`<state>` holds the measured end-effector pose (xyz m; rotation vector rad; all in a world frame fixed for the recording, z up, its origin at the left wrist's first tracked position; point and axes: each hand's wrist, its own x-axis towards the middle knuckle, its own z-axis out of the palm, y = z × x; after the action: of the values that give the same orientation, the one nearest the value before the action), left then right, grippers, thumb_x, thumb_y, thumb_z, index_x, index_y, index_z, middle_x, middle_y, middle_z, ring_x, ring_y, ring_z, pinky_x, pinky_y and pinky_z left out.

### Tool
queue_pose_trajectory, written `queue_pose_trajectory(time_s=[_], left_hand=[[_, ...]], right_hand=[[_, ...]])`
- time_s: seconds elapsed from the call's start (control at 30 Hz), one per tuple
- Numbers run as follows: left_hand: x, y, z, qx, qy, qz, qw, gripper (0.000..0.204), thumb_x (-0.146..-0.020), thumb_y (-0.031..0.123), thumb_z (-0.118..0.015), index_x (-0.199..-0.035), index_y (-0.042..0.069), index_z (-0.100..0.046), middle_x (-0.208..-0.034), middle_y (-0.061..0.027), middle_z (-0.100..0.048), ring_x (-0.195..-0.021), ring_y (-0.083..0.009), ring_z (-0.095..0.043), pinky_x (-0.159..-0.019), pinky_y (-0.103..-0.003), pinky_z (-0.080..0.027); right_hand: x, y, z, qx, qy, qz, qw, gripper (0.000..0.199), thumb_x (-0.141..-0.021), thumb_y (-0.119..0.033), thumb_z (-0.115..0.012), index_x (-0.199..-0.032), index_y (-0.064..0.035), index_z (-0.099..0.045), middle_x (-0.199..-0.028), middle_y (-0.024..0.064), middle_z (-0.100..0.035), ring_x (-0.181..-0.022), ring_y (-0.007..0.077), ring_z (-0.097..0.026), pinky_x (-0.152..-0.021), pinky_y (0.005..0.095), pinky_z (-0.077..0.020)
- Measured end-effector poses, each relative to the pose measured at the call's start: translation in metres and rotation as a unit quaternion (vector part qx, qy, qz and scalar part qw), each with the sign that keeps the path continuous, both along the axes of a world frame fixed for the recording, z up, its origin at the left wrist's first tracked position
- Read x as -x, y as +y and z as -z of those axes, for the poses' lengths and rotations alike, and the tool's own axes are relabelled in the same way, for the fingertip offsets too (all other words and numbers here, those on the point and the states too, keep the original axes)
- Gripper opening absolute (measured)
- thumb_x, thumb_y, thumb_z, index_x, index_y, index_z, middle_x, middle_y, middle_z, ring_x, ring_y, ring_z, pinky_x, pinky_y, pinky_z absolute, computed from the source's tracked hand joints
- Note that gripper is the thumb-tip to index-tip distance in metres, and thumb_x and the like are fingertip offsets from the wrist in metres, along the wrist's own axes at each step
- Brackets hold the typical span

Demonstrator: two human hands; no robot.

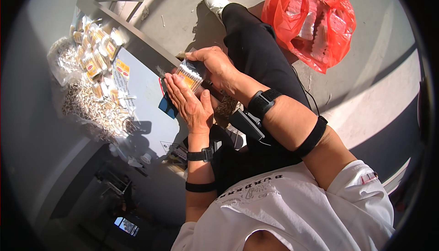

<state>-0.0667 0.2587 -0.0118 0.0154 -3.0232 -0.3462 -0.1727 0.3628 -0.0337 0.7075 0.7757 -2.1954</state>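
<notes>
A small pack of cotton swabs (pixel 189 77), with white tips in a row and a yellow label, is between my two hands at the near edge of the table. My left hand (pixel 190 107) has its fingers straight and close together along one side of the pack, its thumb by the other side. From the right, my right hand (pixel 217 66) bends over the white-tipped end, holding the pack's clear wrapper. Its lower fingers are partly hidden in shadow.
On the grey table (pixel 151 86), a heap of loose cotton swabs (pixel 87 107) spills from a clear bag beside piled swab packs (pixel 98 45). A red plastic bag (pixel 315 22) with packs inside stands on the floor (pixel 366 63), right of my outstretched leg (pixel 256 36).
</notes>
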Motion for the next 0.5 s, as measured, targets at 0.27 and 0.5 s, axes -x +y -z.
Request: queue_pose_trajectory(time_s=[0.27, 0.5], left_hand=[[0.0, 0.002, 0.001, 0.004, -0.005, -0.001, 1.0, 0.087, -0.096, 0.06, -0.034, -0.149, -0.006, -0.016, -0.154, -0.0287, -0.016, -0.143, -0.0434, -0.017, -0.116, -0.05, -0.014], [0.002, 0.003, -0.002, 0.023, -0.019, -0.005, 1.0, 0.088, -0.095, 0.061, -0.032, -0.149, -0.006, -0.016, -0.155, -0.0278, -0.016, -0.143, -0.0435, -0.018, -0.116, -0.05, -0.014]], right_hand=[[-0.001, 0.001, 0.006, -0.008, 0.112, -0.049, 0.993, 0.02, -0.079, -0.016, -0.076, -0.078, 0.0022, -0.068, -0.071, 0.0081, -0.067, -0.062, 0.0129, -0.061, -0.061, 0.0275, -0.0493], [-0.002, -0.009, 0.014, -0.106, 0.203, -0.073, 0.971, 0.016, -0.078, -0.009, -0.077, -0.071, 0.0009, -0.067, -0.068, 0.0064, -0.066, -0.059, 0.0103, -0.058, -0.053, 0.0246, -0.0455]])
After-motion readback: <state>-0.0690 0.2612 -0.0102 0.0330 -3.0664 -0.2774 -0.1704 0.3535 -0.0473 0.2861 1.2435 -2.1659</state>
